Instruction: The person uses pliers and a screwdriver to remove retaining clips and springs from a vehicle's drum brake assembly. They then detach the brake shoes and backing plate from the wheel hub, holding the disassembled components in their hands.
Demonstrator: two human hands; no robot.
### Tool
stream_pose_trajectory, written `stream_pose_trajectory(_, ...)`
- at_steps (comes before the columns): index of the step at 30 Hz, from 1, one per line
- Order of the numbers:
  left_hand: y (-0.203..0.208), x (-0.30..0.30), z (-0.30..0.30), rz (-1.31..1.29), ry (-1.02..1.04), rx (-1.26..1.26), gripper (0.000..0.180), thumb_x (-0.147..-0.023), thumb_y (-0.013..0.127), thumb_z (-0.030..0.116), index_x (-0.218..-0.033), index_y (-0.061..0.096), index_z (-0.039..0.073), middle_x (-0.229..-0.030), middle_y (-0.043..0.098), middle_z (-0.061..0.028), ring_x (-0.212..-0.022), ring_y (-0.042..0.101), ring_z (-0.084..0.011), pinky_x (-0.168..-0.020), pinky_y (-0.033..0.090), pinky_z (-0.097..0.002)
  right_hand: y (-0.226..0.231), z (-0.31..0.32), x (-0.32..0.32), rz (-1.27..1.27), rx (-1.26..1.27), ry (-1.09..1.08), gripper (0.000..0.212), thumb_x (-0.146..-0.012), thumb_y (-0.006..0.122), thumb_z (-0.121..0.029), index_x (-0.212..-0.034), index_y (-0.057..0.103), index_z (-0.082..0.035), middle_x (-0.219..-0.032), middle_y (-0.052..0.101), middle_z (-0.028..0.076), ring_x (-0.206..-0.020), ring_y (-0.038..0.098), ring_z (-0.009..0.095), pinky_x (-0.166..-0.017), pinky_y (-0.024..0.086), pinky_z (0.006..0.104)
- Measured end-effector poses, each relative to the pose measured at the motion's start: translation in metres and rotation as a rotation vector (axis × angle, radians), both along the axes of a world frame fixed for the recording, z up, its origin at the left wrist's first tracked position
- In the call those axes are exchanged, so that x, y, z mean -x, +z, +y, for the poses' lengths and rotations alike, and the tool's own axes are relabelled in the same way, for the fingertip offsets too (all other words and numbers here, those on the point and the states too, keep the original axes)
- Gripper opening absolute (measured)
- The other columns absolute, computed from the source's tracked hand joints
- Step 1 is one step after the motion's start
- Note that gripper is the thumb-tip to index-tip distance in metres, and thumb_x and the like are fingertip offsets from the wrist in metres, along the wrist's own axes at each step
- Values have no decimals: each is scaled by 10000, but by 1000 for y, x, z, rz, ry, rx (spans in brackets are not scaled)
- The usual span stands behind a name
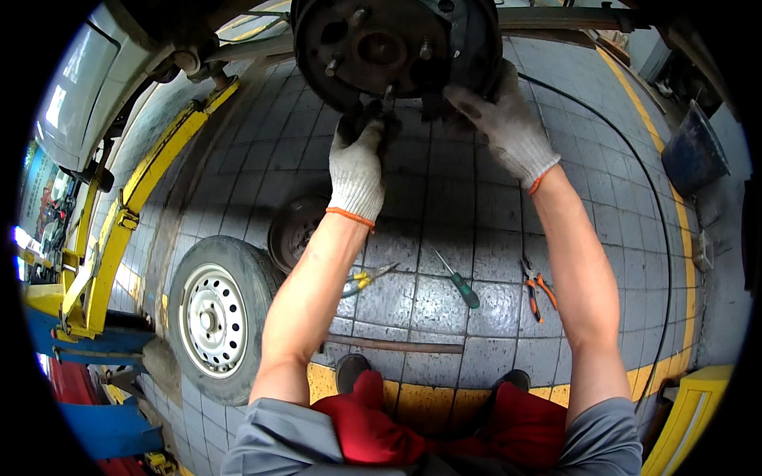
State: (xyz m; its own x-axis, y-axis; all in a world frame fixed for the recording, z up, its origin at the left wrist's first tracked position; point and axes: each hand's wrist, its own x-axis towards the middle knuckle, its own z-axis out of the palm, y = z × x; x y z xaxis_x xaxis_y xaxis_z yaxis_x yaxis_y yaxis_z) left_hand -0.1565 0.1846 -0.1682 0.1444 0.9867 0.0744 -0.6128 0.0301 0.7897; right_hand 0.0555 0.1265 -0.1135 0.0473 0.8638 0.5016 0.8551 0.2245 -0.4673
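Observation:
A dark wheel hub with studs (381, 47) sits at the top, in front of a round brake assembly (474, 59). My left hand (357, 163), in a grey-white knit glove with an orange cuff, is closed just under the hub's lower edge. Its fingertips are in shadow, and what they pinch is hidden. On the right, my gloved right hand (512, 131) wraps the lower right edge of the brake assembly. The thumb lies in front, pointing left, while the other fingers are partly hidden along the outer edge.
A wheel with tyre (210, 317) stands lower left, beside a rusty brake drum (298, 230). On the tiles lie yellow-handled pliers (365, 279), a green screwdriver (460, 287), orange-handled pliers (536, 289) and a metal bar (397, 343). A yellow lift arm (155, 170) rises left; a black hose (647, 166) curves right.

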Motion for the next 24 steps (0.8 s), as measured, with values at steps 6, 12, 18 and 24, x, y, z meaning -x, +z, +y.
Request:
stream_pose_trajectory(6,-56,111,34,1028,-127,-285,415,-1030,681,263,-1327,677,-27,-1242,752,-159,-1121,698,-237,-1001,530,-337,19,-16,17,685,175,46,668,-945,667,-2,-1547,472,-215,-1454,559,208,-1191,671,305,-966,640,401)
stream_pose_trajectory(12,-176,228,66,1845,-471,-29,589,-975,709,365,-1421,619,-9,-1347,687,-252,-1239,671,-381,-1030,531,-431,15,-7,28,285,-82,121,567,-1014,732,-310,-1378,429,4,-1157,701,191,-897,732,275,-800,571,355)
stream_pose_trajectory(18,-145,210,58,1539,-190,44,538,-1009,701,349,-1402,629,-11,-1309,721,-200,-1173,706,-295,-988,550,-370,-12,-4,1,556,-11,234,493,-943,743,-159,-1385,538,-84,-1342,612,175,-1086,689,316,-891,594,420)
stream_pose_trajectory(24,-21,122,49,644,-29,-450,548,-1080,617,371,-1464,552,-15,-1304,693,-148,-1122,697,-225,-976,564,-362,8,-12,0,587,-132,172,489,-993,755,-344,-1284,610,21,-1089,737,96,-904,718,171,-764,583,287)
